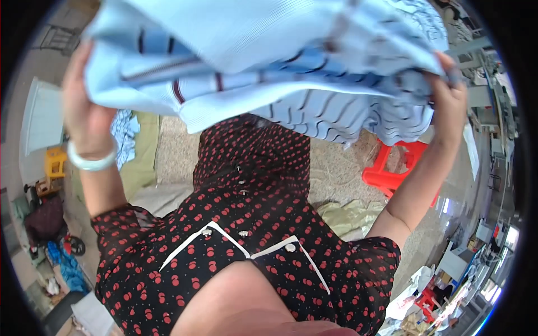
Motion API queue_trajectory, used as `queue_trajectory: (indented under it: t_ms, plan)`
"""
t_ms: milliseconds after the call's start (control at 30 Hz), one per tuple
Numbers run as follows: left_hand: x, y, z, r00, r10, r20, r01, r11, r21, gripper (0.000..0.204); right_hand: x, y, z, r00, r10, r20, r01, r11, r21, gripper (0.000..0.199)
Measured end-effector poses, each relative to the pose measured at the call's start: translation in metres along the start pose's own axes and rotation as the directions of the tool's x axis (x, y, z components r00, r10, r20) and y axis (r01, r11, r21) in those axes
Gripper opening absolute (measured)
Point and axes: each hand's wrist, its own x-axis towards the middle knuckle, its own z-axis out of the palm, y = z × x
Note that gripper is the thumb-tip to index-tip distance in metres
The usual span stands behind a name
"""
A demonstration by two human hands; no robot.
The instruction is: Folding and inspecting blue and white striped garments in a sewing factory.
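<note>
A large bundle of light blue fabric (235,61) with dark stripes and wavy lines spans the top of the head view, raised in front of my chest. On its left side my left hand (87,106), slightly blurred and with a pale bangle at the wrist, holds the edge. My right hand (450,95) grips the fabric's right edge, its fingers partly hidden in the folds. Several layers hang loosely between the hands. Whether they are separate pieces or one cannot be told.
A red plastic stool (386,173) stands on the speckled floor to my right. Patterned blue cloth (124,137) lies on an olive sheet (143,151) at left, with a yellow stool (55,162) farther out. Tables and machines line the right side.
</note>
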Motion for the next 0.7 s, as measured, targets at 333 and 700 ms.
queue_trajectory:
  t_ms: [333,700]
  plan:
    - [-0.147,-0.212,-0.291,0.500,-0.196,-0.843,0.783,0.519,0.344,0.031,-0.133,0.123,0.194,0.697,0.149,0.702,-0.023,0.982,-0.186,0.023]
    - [-0.027,-0.274,-0.143,0.903,-0.285,0.322,-0.360,-0.089,0.929,0.024,-0.176,0.130,0.244,0.403,0.028,0.915,0.359,0.915,-0.186,0.027]
